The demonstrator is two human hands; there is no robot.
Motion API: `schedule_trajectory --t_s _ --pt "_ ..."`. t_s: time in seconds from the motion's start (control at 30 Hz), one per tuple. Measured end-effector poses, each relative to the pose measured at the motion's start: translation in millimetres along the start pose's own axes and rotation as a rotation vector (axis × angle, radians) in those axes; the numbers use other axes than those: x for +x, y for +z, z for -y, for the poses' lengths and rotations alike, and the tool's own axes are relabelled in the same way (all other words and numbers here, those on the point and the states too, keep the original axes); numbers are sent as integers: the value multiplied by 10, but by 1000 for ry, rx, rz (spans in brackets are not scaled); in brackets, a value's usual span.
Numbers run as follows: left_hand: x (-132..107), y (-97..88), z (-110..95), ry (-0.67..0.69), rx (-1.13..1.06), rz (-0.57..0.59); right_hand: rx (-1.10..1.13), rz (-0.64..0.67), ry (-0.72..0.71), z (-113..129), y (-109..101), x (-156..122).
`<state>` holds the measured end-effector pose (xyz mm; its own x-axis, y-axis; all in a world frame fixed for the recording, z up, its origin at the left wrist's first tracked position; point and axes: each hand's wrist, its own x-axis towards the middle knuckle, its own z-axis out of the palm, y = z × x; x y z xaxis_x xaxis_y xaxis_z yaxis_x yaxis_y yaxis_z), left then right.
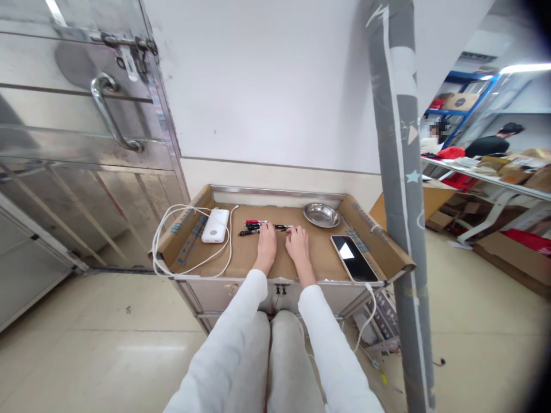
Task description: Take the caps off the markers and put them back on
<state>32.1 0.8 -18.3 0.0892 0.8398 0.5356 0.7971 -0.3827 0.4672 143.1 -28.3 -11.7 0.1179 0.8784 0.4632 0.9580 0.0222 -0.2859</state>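
Observation:
Several pens lie together near the middle of the cardboard-lined tabletop (pixel 241 261), among them a red pen (pixel 253 222) and a black pen (pixel 248 233). My left hand (pixel 267 245) rests over them, its fingers curled down onto a black pen and hiding part of the group. Just to its right, my right hand (pixel 298 245) is closed, thumb and fingers at the right end of a dark pen. Between the two hands a short dark stretch of pen shows. The fingertips of both hands are partly hidden.
A white power bank (pixel 216 225) with a looped white cable (pixel 231 252) lies left. A shiny metal dish (pixel 321 215) stands back right, with a smartphone (pixel 353 258) before it. Raised cardboard edges border the top. A grey wrapped pole (pixel 398 143) rises at right; people sit beyond.

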Motion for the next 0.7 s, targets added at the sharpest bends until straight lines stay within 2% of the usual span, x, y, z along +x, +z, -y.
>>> schedule_trajectory --t_s 0.23,0.47,0.7 --pt "-2 -12 -32 -20 110 27 -48 54 12 22 -23 -4" --pt "0 -61 -90 44 188 81 -62 39 3 26 -25 -8" --pt "-3 -52 -81 63 238 83 -44 31 -2 9 0 -7"
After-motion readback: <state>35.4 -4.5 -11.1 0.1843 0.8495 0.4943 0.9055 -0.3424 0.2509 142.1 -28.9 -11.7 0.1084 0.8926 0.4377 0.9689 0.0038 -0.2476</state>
